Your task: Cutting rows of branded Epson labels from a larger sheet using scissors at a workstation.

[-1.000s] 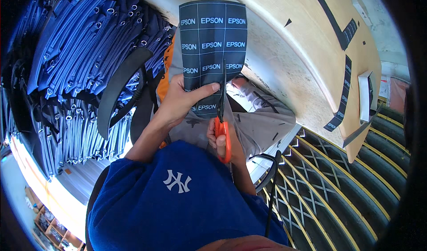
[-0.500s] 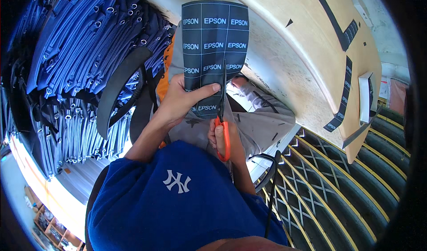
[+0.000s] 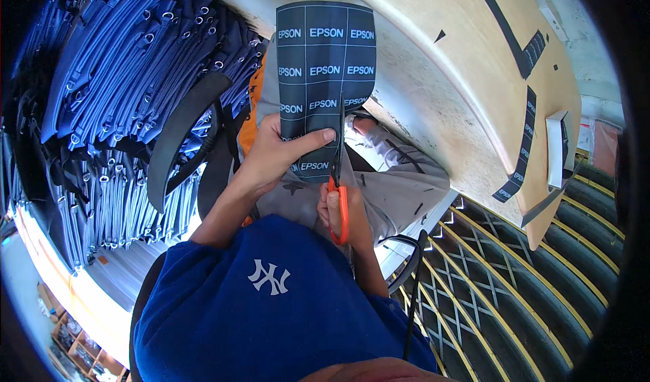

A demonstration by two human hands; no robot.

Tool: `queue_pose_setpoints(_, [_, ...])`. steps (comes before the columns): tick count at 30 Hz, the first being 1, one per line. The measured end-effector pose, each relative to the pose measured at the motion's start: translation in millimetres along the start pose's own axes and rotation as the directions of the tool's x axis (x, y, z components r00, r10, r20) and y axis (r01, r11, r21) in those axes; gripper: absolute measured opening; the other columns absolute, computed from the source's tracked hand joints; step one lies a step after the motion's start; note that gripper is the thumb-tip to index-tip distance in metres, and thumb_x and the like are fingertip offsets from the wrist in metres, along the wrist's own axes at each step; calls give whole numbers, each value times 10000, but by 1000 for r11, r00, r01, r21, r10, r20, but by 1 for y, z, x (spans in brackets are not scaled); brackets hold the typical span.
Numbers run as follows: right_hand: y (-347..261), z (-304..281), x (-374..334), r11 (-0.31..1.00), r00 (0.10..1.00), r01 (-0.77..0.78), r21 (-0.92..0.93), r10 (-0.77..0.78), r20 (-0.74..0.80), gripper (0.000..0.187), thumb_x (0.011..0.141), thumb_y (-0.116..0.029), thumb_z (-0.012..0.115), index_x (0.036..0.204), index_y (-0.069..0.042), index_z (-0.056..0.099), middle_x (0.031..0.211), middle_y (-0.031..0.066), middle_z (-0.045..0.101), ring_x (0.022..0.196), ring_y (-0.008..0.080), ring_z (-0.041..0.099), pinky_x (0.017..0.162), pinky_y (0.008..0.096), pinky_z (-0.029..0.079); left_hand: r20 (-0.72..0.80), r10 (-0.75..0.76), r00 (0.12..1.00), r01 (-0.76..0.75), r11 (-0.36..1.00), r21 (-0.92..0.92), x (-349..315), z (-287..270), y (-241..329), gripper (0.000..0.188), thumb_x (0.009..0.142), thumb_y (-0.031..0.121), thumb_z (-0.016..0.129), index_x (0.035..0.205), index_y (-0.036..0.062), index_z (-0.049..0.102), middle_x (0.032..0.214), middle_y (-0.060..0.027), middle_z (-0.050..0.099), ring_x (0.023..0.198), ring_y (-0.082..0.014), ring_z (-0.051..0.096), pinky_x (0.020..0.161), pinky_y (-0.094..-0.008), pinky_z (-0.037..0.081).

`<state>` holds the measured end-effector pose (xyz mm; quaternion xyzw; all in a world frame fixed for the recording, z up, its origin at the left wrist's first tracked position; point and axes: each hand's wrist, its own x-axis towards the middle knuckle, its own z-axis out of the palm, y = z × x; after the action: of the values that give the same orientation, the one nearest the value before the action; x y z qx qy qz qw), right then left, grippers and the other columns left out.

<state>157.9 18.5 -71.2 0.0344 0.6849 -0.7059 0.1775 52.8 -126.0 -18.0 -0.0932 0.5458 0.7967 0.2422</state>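
My left hand pinches a dark printed label sheet marked with a pale grid, its thumb flat across the lower part. The sheet stands up over my lap, its upper end toward the table. My right hand is closed round the orange handles of a pair of scissors. Their dark blades run upward along a grid line near the right side of the sheet, just right of my left thumb. The right column of the sheet is parted below the blade tips.
A pale wooden table curves along the right, bearing black scraps and a cut label strip. A small white box sits by its edge. Stacked blue straps with metal rings fill the left, beside a black curved band.
The right column of the sheet now bends slightly more at the blade tips. Both hands stay in nearly the same place.
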Motion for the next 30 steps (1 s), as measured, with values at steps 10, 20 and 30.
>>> queue_pose_setpoints(10, [-2, -3, -2, 999, 999, 29, 22, -30, 37, 703, 747, -712, 469, 845, -20, 397, 577, -18, 373, 462, 58, 366, 408, 201, 305, 15, 0, 1000, 0, 1000, 7, -1, 0, -1, 214, 773, 61, 686, 965, -19, 634, 860, -69, 662, 714, -92, 623, 649, -226, 515])
queue_pose_setpoints(20, [2, -5, -3, 998, 998, -40, 41, 39, 44, 705, 731, -748, 444, 828, -51, 411, 627, 7, 412, 564, 108, 423, 509, 269, 344, 63, -86, 994, 83, 996, 37, -3, 1, -5, 195, 772, 65, 688, 939, -25, 645, 832, -70, 666, 706, -94, 628, 634, -218, 513])
queue_pose_setpoints(30, [6, -3, 0, 999, 1000, 26, -27, -26, -4, 638, 809, -676, 401, 836, -39, 443, 629, 48, 453, 569, 154, 473, 516, 296, 369, 74, -86, 994, 83, 996, 38, -3, 0, -6, 198, 779, 73, 682, 946, -25, 641, 825, -69, 665, 698, -91, 626, 625, -215, 512])
